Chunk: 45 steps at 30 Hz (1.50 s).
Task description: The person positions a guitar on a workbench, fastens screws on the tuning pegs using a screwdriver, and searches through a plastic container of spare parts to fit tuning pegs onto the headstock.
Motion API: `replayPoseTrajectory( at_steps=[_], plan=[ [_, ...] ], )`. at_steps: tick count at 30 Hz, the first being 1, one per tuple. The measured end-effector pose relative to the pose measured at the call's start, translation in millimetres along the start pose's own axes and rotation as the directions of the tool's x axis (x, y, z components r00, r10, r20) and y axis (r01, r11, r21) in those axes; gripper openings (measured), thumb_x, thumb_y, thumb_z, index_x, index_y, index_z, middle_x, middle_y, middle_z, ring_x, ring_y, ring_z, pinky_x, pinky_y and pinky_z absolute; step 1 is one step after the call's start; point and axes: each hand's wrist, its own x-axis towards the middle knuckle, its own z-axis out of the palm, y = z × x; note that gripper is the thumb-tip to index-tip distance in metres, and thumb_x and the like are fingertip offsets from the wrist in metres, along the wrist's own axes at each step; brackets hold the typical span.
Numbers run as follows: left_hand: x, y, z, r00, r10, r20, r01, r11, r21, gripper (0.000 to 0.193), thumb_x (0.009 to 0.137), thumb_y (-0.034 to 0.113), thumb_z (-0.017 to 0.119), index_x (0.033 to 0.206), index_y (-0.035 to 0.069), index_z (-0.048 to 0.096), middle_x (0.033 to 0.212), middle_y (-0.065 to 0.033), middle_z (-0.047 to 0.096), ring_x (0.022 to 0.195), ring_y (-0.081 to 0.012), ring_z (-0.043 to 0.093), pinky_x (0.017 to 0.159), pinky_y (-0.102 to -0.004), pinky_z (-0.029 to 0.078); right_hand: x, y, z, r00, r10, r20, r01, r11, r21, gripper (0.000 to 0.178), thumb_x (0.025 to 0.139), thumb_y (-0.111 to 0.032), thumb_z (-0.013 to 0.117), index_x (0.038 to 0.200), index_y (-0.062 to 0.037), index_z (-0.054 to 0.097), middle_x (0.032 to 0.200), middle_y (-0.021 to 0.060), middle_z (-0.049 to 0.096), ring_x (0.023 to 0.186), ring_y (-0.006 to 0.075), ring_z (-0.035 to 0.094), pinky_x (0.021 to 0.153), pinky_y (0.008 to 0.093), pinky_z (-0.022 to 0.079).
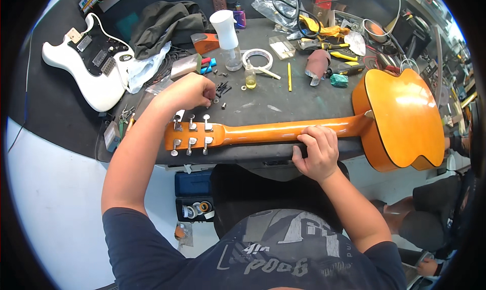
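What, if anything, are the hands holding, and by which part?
The right hand rests on the neck of the glossy orange wooden guitar; whether it grips, or the left hand pinches anything, cannot be told.

Just beyond the right hand (318,150) gripping the guitar neck (273,131), bare mat (309,105) leaves passage; farther out, a pencil (289,77) interrupts it. Guitar body (405,118) blocks rightward, tuning pegs (206,117) leftward.
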Motion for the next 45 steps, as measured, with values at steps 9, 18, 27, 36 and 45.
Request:
replayPoseTrajectory(
  at_steps=[9,18,27,36,45],
  plan=[
    [-2.2,-15.5,-8.3,0.977,-0.01,-0.212,0.002,0.999,-0.041,0.018,0.084,-0.001,0.078,0.102,0.001,0.077,0.093,-0.0135,0.077,0.088,-0.0226,0.074,0.081,-0.0364,0.058,0.1,2.5,3.7,1.0,0.003,-0.023,-0.003,1.0,-0.008,0.03,0.076,-0.016,0.076,0.102,-0.0085,0.065,0.107,0.0081,0.066,0.102,0.0307,0.065,0.093,0.0445,0.049],
    [-8.0,-14.0,0.8,0.971,-0.03,-0.237,0.032,0.999,0.004,0.022,0.087,0.003,0.076,0.108,-0.001,0.076,0.095,-0.0157,0.078,0.087,-0.0252,0.075,0.082,-0.0381,0.057,1.4,2.3,5.6,1.0,-0.015,-0.019,0.015,1.0,0.0,0.03,0.075,-0.016,0.076,0.102,-0.0081,0.066,0.106,0.0088,0.067,0.1,0.0317,0.066,0.091,0.045,0.05],
    [-126.2,72.4,-14.2,0.897,-0.34,-0.284,0.323,0.94,-0.107,0.026,0.09,0.0,0.07,0.115,-0.005,0.074,0.09,-0.0164,0.075,0.082,-0.0156,0.07,0.076,-0.0307,0.055,1.3,8.4,3.3,0.999,0.029,-0.028,-0.029,0.999,0.023,0.033,0.074,-0.014,0.077,0.104,-0.0081,0.065,0.107,0.009,0.068,0.102,0.0319,0.065,0.093,0.045,0.049],
    [-141.3,-54.5,75.9,0.531,-0.484,-0.696,-0.29,0.667,-0.686,0.014,0.101,0.008,0.067,0.111,-0.001,0.072,0.091,-0.0017,0.07,0.079,-0.0086,0.061,0.073,-0.0233,0.048,0.5,-0.9,-1.4,0.999,0.008,-0.034,-0.005,0.996,0.089,0.032,0.075,-0.013,0.077,0.105,-0.0076,0.065,0.106,0.0096,0.066,0.1,0.0319,0.064,0.093,0.0435,0.047],
    [-120.2,-85.0,130.9,0.265,-0.617,-0.741,-0.297,0.679,-0.671,0.011,0.102,0.009,0.066,0.106,0.001,0.073,0.084,0.0013,0.066,0.073,-0.0058,0.056,0.065,-0.0216,0.043,-0.6,0.3,-0.4,1.0,0.019,-0.025,-0.018,0.999,0.052,0.032,0.075,-0.013,0.076,0.105,-0.007,0.064,0.107,0.0112,0.067,0.099,0.0333,0.064,0.092,0.0451,0.049]
  ],
)
